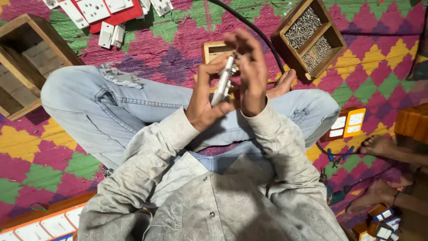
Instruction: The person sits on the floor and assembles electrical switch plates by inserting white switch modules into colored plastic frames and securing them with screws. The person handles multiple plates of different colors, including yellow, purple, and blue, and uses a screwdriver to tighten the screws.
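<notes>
White switch plate (223, 82) held edge-on to cam, above crossed legs in pale jeans (111, 107), approx centre of view. Left hand (203, 100) grasps plate from lower left, thumb and fingers wrapped round its lower half. Right hand (252, 71) presses against plate's right face, fingers curled over top edge; whether it pinches a small part there, cannot tell (blurred).

Surroundings:
- Floor covered w/ patterned mat (169, 49), pink/green/yellow zigzag.
- Wooden tray w/ two compartments (310, 38) upper right, both holding silver screws; well apart from hands.
- Small wooden box (214, 49) directly behind hands, mostly hidden by them.
- Black cable (263, 38) runs from top edge down between small box and screw tray, passes behind right hand.
- Open wooden crate (24, 62) at left edge, just beside left knee.
- Loose white switch parts (107, 18) on red board, top left.
- Orange-framed switch boards (347, 125) by right knee.
- Bare foot (283, 85) of wearer just right of hands.
- Another person's bare feet (379, 147) at right edge, near blue-handled pliers (336, 156).
- White switch-panel strip (40, 225) bottom left.
</notes>
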